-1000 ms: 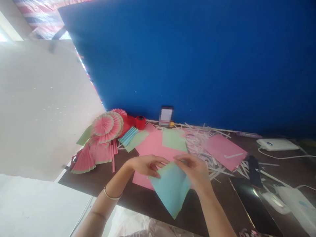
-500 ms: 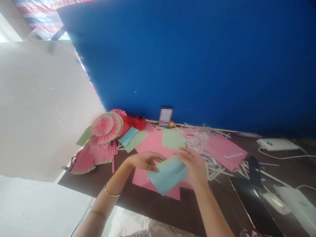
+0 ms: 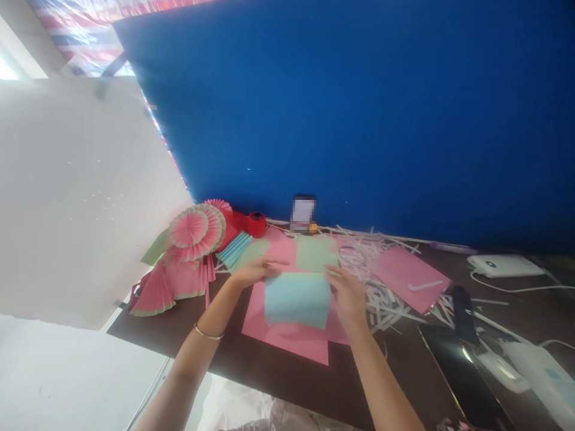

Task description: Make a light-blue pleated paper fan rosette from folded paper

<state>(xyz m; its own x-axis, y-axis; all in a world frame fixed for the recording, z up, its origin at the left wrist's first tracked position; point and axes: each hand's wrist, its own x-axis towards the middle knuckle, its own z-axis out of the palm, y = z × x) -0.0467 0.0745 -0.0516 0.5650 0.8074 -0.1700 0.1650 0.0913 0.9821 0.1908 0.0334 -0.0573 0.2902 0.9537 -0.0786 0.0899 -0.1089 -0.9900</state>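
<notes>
Since a second ago, blue paper (image 3: 296,299) has swung from a corner-down diamond to a level rectangle. Both hands have spread apart and gone farther out over the table (image 3: 179,335).

- Left hand (image 3: 258,270): at the paper's 11 o'clock corner. Fingers stretched along the top edge, pinching the paper there. Thin bangle (image 3: 209,333) on the wrist.
- Right hand (image 3: 348,293): at the paper's 3 o'clock edge, fingers closed on that edge.
- Blue paper: between the two hands, long edges level, over a large pink sheet (image 3: 287,341). Cannot tell whether it rests on the sheet or hangs just above it.
- Pink sheet: flat on the dark table, showing past the paper at 6 and 9 o'clock.
- Green sheet (image 3: 314,252): at 12 o'clock of the paper, just beyond it, flat.
- White strips (image 3: 381,293): loose heap at 3 o'clock, just past the right hand.
- Second pink sheet (image 3: 406,269): at 2 o'clock, partly over the strips.
- Paper fans (image 3: 193,230): pink with pale rims, piled at 10 o'clock, well apart from the left hand. Blue pleated strip (image 3: 233,248) beside them.
- Red tool (image 3: 251,222): at 11 o'clock, against the blue wall (image 3: 359,120).
- White device (image 3: 503,264) with a cable: far off at 3 o'clock.
- White board (image 3: 81,197): fills the left of the view.
</notes>
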